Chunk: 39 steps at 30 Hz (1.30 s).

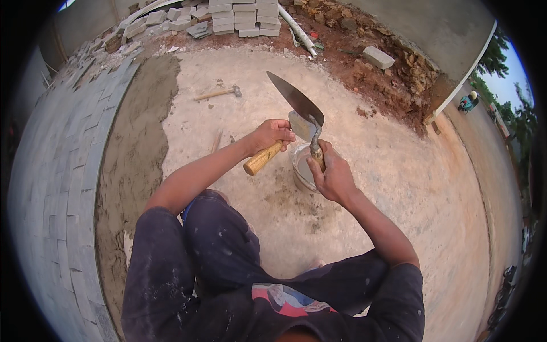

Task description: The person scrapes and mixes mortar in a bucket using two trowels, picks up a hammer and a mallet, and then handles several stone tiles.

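Observation:
My right hand (333,174) grips the wooden handle of a pointed trowel (297,101), whose dark blade points up and to the left. My left hand (272,137) is closed round a wooden-handled scraper (264,159) with a flat, pale grey head; its exact kind is hard to make out. The scraper's head shows just behind the trowel's blade and neck, and I cannot tell whether they touch. Partly hidden by my right hand, a round bucket (303,183) stands on the ground with grey mix inside.
A hammer (219,93) lies beyond my left hand. To the left run grey paving blocks (62,199) and a strip of wet-looking mortar (132,131). Stacked blocks (245,17), a white pipe (297,30) and a rubble bank (393,74) stand at the far side.

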Available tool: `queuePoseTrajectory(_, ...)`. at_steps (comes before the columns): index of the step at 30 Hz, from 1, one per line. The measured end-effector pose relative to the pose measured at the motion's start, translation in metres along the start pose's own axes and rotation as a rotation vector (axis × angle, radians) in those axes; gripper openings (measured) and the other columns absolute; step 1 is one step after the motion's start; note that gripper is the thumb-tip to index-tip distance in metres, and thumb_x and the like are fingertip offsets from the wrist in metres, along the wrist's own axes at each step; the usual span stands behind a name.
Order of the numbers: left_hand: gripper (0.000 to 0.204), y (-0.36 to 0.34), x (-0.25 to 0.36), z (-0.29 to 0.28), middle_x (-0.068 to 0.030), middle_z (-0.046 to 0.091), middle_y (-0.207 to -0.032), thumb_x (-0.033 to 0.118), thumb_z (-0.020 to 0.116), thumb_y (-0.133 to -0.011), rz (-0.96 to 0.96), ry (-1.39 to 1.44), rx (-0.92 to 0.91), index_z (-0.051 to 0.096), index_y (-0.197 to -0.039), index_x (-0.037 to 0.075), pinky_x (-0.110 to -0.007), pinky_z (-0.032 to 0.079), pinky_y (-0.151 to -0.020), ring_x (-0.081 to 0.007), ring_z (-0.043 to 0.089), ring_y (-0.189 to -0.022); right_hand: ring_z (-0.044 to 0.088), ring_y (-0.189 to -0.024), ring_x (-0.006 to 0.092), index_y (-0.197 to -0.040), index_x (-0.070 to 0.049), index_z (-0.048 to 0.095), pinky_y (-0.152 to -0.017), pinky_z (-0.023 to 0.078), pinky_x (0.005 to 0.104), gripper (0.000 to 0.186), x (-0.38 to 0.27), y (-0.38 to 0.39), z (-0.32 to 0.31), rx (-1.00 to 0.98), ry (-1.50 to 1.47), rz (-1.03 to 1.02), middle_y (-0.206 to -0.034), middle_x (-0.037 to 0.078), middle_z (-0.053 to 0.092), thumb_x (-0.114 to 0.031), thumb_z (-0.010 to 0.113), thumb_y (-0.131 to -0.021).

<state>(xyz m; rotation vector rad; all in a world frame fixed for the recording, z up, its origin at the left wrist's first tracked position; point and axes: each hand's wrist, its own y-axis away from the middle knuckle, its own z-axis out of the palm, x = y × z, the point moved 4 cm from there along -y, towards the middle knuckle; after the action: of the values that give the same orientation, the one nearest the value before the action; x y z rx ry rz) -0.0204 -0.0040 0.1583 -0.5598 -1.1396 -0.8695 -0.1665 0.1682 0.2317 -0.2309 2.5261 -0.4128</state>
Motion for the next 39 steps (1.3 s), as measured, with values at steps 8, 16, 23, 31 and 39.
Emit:
queuePoseTrajectory(8, 0.024, 0.000, -0.003, 0.000, -0.0025, 0.064, -0.087, 0.010, 0.070, -0.094, -0.004, 0.000, -0.041, 0.061, -0.115, 0.002, -0.026, 0.052, -0.062, -0.0086, 0.060, -0.070, 0.065, -0.093, 0.0473, -0.135, 0.001, 0.044, -0.081, 0.052, 0.0521, 0.049, 0.008, -0.002, 0.006, 0.023, 0.044, -0.071, -0.100, 0.030, 0.067, -0.026, 0.059, -0.098)
queuePoseTrajectory(16, 0.024, 0.004, 0.001, 0.010, -0.0025, 0.063, -0.088, 0.011, 0.069, -0.095, -0.019, -0.030, -0.037, 0.060, -0.116, 0.002, -0.025, 0.053, -0.062, -0.0083, 0.059, -0.071, 0.066, -0.090, 0.0479, -0.134, 0.001, 0.043, -0.080, 0.051, 0.0538, 0.047, 0.002, 0.000, -0.005, -0.025, -0.042, 0.111, -0.094, 0.031, 0.067, -0.027, 0.056, -0.099)
queuePoseTrajectory(23, 0.025, 0.001, 0.010, 0.011, -0.0038, 0.063, -0.091, 0.009, 0.068, -0.095, 0.020, -0.013, -0.058, 0.061, -0.116, 0.000, -0.026, 0.054, -0.062, -0.0090, 0.059, -0.073, 0.065, -0.092, 0.0480, -0.133, 0.001, 0.044, -0.082, 0.050, 0.0533, 0.048, 0.016, -0.011, -0.003, -0.055, 0.007, 0.126, -0.096, 0.029, 0.067, -0.028, 0.059, -0.098)
queuePoseTrajectory(31, 0.047, 0.016, 0.013, 0.024, -0.0005, 0.056, -0.089, 0.009, 0.068, -0.094, 0.010, 0.148, 0.034, 0.047, -0.137, 0.007, -0.024, 0.055, -0.062, -0.0088, 0.057, -0.074, 0.068, -0.085, 0.0463, -0.133, -0.002, 0.045, -0.074, 0.052, 0.0486, 0.045, 0.019, 0.004, -0.016, 0.057, -0.044, 0.077, -0.088, 0.028, 0.067, -0.027, 0.060, -0.099)
queuePoseTrajectory(39, 0.039, 0.011, 0.011, 0.009, -0.0002, 0.055, -0.089, 0.004, 0.064, -0.092, -0.036, 0.239, -0.028, 0.051, -0.129, 0.006, -0.024, 0.049, -0.054, -0.0089, 0.054, -0.070, 0.065, -0.093, 0.0459, -0.128, 0.002, 0.049, -0.084, 0.051, 0.0504, 0.045, -0.001, 0.012, -0.018, 0.100, -0.155, 0.049, -0.102, 0.027, 0.066, -0.026, 0.064, -0.095)
